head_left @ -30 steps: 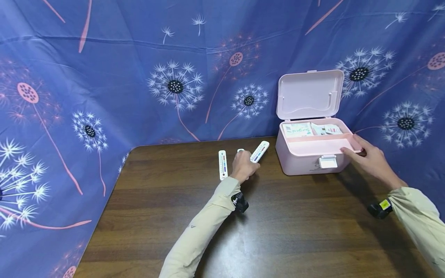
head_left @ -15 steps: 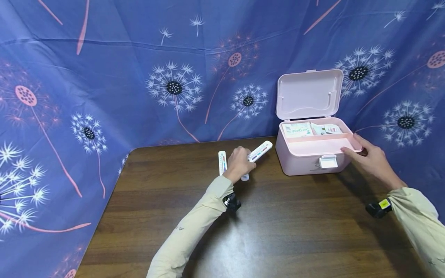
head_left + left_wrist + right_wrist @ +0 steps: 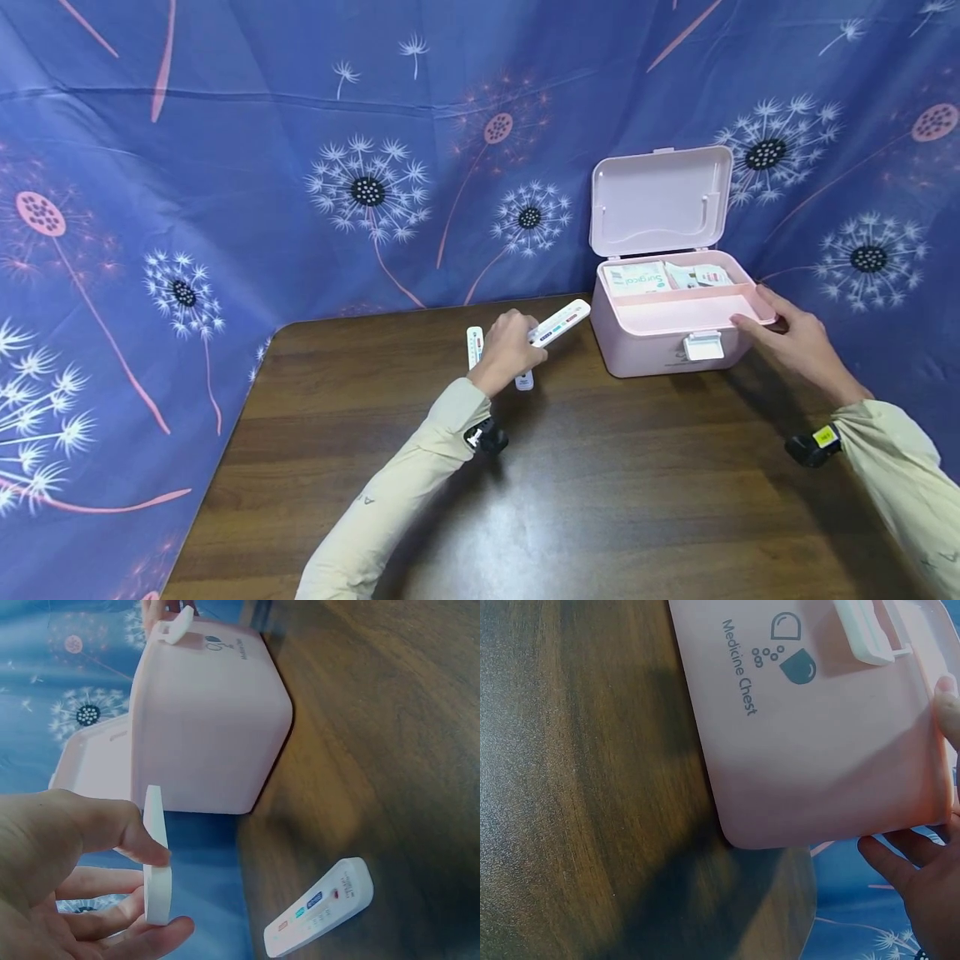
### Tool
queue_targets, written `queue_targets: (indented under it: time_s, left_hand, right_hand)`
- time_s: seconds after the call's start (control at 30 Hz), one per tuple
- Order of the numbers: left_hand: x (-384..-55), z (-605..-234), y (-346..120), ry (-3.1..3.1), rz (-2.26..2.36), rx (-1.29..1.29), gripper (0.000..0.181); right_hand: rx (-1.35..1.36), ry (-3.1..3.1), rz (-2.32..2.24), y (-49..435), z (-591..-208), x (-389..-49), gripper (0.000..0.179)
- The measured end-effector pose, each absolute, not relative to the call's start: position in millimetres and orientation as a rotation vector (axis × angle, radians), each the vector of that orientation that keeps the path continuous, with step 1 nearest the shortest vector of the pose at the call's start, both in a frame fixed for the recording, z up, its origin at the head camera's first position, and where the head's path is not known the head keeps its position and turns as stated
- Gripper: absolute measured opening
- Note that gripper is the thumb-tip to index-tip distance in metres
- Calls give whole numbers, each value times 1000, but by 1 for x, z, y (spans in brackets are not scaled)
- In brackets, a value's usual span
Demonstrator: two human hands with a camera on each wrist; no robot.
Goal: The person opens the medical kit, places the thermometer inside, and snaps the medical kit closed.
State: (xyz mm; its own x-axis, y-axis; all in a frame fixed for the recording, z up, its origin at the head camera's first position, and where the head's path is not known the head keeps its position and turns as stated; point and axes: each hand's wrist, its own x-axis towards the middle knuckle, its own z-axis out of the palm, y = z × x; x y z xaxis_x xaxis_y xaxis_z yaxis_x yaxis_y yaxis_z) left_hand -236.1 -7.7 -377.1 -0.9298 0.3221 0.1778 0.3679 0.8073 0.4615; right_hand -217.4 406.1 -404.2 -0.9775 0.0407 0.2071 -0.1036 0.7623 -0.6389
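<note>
My left hand [image 3: 508,353] pinches a white thermometer [image 3: 560,323] with a printed scale and coloured marks. In the left wrist view, this thermometer [image 3: 156,859] appears edge-on between thumb and fingers, above the table. A second thermometer [image 3: 474,346] lies left of the hand, partly covered by it. The lower end of a third thermometer [image 3: 524,382] shows below the hand. My right hand [image 3: 802,346] grips the right rim of a pink medicine chest [image 3: 637,354], thumb over the top edge and fingers outside. The chest's lid [image 3: 662,202] stands raised.
Inside the chest, a box marked "Surgical" [image 3: 637,278] and white packets [image 3: 701,275] fill the rear compartment. A pink tray [image 3: 682,312] spans the front. A white latch [image 3: 703,346] hangs at the front. Blue dandelion-print cloth [image 3: 285,183] hangs behind the wooden table [image 3: 600,492].
My left hand has shifted slightly left, and the thermometer in it has turned flatter, its far end now nearer the chest. The right hand keeps its grip on the rim.
</note>
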Motion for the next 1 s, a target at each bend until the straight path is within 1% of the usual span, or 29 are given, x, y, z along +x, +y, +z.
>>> queue_targets:
  time_s: [0.1,0.3,0.43,0.67,1.0]
  left_hand:
    - [-236,-372,-9,-2898,-734,-585,17]
    - [-236,-364,-11,-2903,-731,-607,29]
    - [-240,-362,-13,-2913,-788,-619,28]
    - [-247,-358,-14,-2957,-896,-590,33]
    - [-253,-347,-10,-2944,-907,-686,32]
  right_hand:
    - [47,-2744,1040,406,-404,-218,74]
    - [32,-2740,1024,407,-404,-218,74]
    - [25,-2750,1020,406,-404,-219,74]
    - [25,-2740,1051,406,-405,-219,74]
    - [33,-2725,993,407,-406,-219,73]
